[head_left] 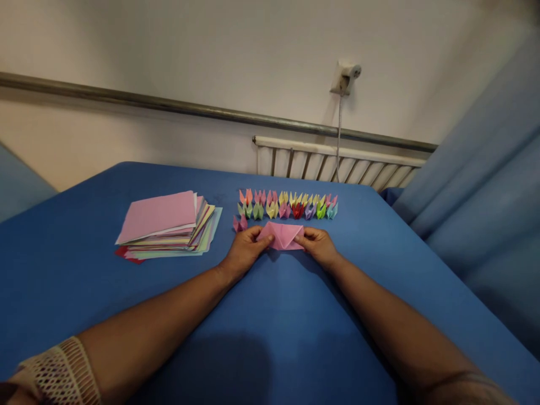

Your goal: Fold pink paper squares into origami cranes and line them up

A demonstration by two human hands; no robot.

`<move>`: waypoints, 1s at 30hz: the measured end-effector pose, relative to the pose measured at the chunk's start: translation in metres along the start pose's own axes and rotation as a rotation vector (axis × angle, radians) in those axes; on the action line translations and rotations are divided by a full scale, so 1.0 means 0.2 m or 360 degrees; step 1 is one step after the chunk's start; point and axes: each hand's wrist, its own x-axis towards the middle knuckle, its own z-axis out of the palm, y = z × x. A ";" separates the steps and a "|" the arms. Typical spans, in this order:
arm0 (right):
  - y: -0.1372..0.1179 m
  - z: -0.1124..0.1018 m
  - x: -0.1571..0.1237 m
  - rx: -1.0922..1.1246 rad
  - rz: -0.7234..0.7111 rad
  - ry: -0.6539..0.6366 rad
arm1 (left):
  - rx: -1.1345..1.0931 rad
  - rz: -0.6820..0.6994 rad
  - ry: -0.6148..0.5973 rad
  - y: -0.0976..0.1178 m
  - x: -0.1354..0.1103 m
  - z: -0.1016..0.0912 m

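Observation:
A partly folded pink paper (282,234) lies on the blue table (270,315) between both my hands. My left hand (244,249) pinches its left end, fingers closed on the edge. My right hand (317,245) pinches its right end the same way. Just behind the paper stand two rows of small folded paper figures (288,205) in pink, yellow, green, red and blue. One more small pink figure (239,223) stands beside my left hand's fingertips.
A stack of coloured square paper sheets (166,225), pink on top, lies to the left. Behind the table are a wall rail (169,104), a radiator (337,163) and a wall socket with a cord (345,77). A blue curtain (485,185) hangs at the right.

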 end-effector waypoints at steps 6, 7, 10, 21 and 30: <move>0.02 0.05 -0.01 0.0039 -0.0149 -0.0051 | 0.0146 0.0066 -0.0042 0.02 -0.02 0.01; 0.03 0.06 -0.01 0.0085 -0.0101 -0.0071 | 0.0148 0.0067 -0.0052 0.02 -0.02 0.01; 0.02 0.09 -0.03 0.0159 -0.0005 -0.0070 | 0.0144 0.0081 -0.0065 0.02 -0.03 0.02; -0.03 0.16 -0.06 0.0521 0.0173 0.0142 | 0.0022 0.0027 -0.0015 0.01 -0.06 0.06; -0.03 0.16 -0.07 0.0734 0.0244 0.0088 | -0.0124 0.0017 -0.0060 0.03 -0.07 0.08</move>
